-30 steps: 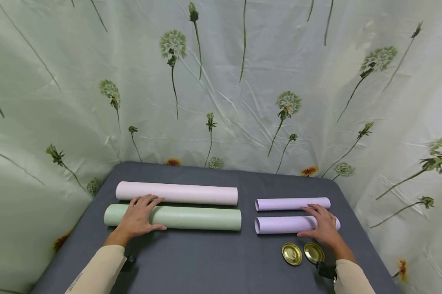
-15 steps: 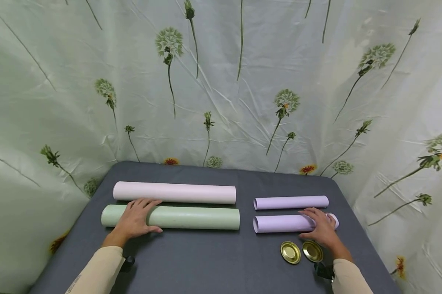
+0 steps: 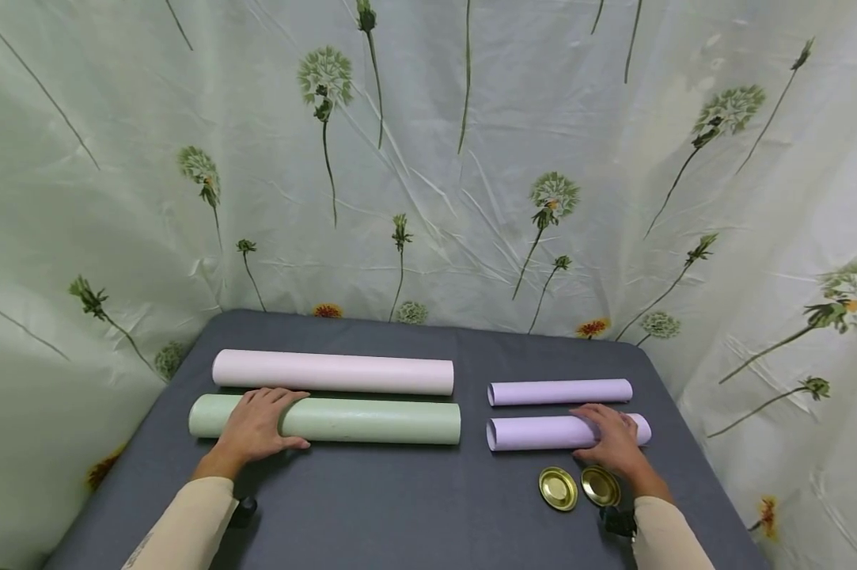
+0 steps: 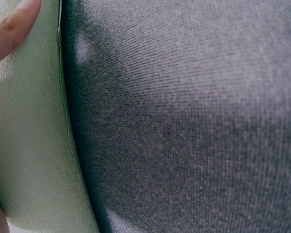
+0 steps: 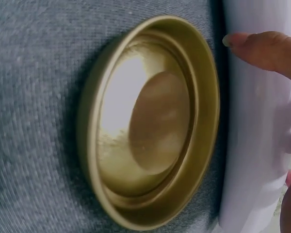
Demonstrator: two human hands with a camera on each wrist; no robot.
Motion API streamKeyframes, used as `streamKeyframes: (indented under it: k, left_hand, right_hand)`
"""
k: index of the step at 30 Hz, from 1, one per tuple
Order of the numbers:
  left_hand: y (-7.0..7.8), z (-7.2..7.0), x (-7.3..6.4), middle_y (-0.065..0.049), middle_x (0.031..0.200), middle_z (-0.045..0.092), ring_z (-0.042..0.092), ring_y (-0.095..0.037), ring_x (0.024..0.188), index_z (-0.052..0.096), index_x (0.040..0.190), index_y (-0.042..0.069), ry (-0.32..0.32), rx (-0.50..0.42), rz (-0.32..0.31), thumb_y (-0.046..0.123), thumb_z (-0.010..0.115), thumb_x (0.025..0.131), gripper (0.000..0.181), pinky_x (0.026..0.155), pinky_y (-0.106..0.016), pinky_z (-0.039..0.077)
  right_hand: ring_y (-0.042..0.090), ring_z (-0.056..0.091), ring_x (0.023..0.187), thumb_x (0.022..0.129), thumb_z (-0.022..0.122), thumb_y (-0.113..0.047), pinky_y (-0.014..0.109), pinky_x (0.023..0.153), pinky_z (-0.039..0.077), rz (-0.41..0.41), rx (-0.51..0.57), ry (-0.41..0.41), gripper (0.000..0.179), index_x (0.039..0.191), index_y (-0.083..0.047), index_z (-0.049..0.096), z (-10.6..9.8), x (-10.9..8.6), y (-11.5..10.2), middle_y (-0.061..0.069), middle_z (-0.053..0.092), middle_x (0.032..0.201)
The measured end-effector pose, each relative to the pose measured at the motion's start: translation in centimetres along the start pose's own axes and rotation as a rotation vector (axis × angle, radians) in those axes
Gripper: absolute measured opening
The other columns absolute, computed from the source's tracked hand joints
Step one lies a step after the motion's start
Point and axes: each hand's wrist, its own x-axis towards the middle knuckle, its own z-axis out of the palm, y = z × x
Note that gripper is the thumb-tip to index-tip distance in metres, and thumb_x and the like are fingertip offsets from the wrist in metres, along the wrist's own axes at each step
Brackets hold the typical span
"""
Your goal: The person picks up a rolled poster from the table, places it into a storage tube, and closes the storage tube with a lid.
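Observation:
A long pale green roll (image 3: 378,420), with a fine leathery texture, lies on the dark grey cloth. My left hand (image 3: 255,425) grips it left of its middle, fingers over the far side and thumb (image 4: 12,29) along the near side. To the right lies a shorter lilac roll (image 3: 535,434), hollow at its left end. My right hand (image 3: 609,439) spans it near its right end, thumb (image 5: 254,48) at the near edge and fingers curled over the far side. Two shallow round gold dishes, a left one (image 3: 558,488) and a right one (image 3: 601,485), lie below this hand.
A long pale pink roll (image 3: 335,373) lies behind the green one. Behind the lilac roll is a second, thinner lilac roll (image 3: 563,392). A curtain (image 3: 428,158) printed with dandelions hangs at the table's back edge (image 3: 371,321) and along its sides.
The fingers of both hands have come down slightly onto their rolls; the right fingertips no longer overlap the rear lilac roll. The whole head view has shifted a little. The rolls and dishes stay put.

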Motion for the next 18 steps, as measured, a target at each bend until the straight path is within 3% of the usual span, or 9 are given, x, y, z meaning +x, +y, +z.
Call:
streamKeyframes:
  k: [18]
  left_hand:
    - [-0.1,0.3,0.2,-0.011,0.118,0.063,0.054,-0.037,0.11,0.064,0.123,0.015,0.032,-0.071,-0.036,0.052,0.085,0.058,0.078,0.095,-0.056,0.036]
  right_hand:
    - [0.043,0.052,0.113,0.061,0.085,0.0,0.062,0.095,0.018,0.044,0.038,0.0,0.056,0.114,-0.004,0.065,1.1,0.1,0.7,0.021,0.063,0.117]
